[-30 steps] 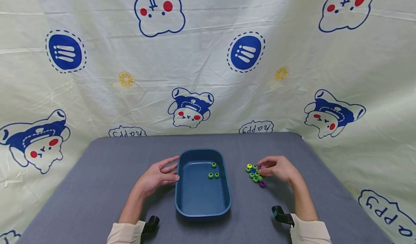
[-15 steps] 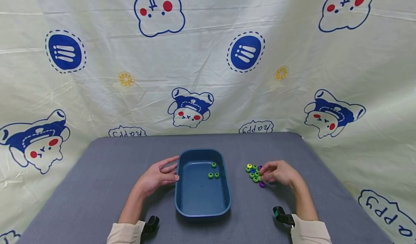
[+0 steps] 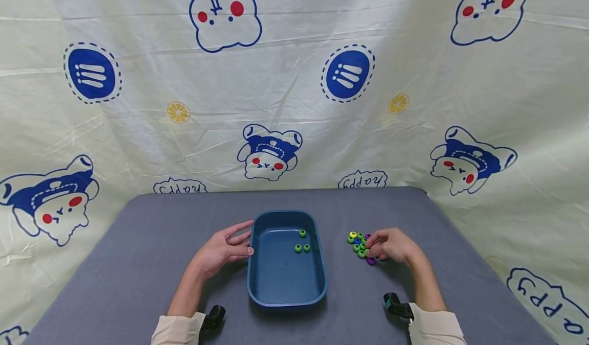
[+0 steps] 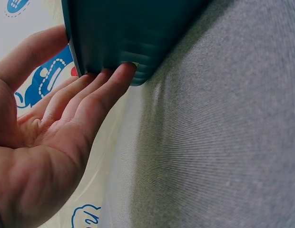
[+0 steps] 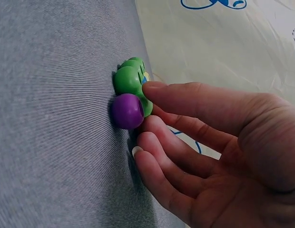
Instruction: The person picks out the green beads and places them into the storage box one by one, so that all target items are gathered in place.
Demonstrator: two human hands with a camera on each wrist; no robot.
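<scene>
A blue rectangular tray (image 3: 276, 278) stands on the table, three green beads (image 3: 298, 248) inside toward its right. My left hand (image 3: 222, 250) rests its fairly straight fingers against the tray's left side; in the left wrist view, the thumb meets the rim and the fingertips touch the outer wall. On the right, my right hand (image 3: 397, 246) reaches into a cluster of beads, pinching a green bead (image 5: 147, 105) between thumb and fingers. A purple bead (image 5: 127, 111) lies just beside it. Part of the cluster is hidden behind the fingers.
The cluster also has a yellow bead (image 3: 353, 235), a blue bead (image 3: 357, 241) and several green ones. All lie on a grey cloth-covered table (image 3: 184, 212). A pale printed curtain (image 3: 294, 79) hangs behind it. Dark bands (image 3: 398, 306) circle both wrists.
My right hand has shifted from the far right side of the bead cluster toward the near side, where its fingers close on a green bead. The left hand and tray are unmoved.
</scene>
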